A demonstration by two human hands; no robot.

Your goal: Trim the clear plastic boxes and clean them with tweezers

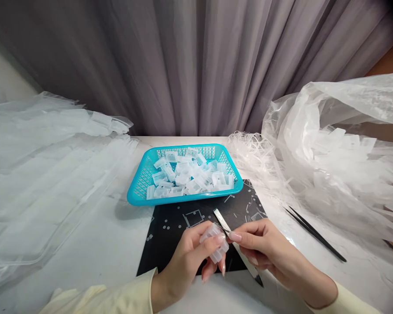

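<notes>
Light was cool and fairly even over the table (108, 257); curtain (183, 65) behind was dimmer, its folds shaded. A soft shadow fell left of the basket (183, 199). Sheets (52, 183) at left looked washed out and smeared, fine detail lost. A small glint showed beside the right hand (265, 248). Sides were stretched; upper right corner was nearly black. Centre was reasonably sharp.

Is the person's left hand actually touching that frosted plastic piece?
Touching. The head view shows the left hand gripping the frosted plastic piece, its thumb laid across the front.
</notes>
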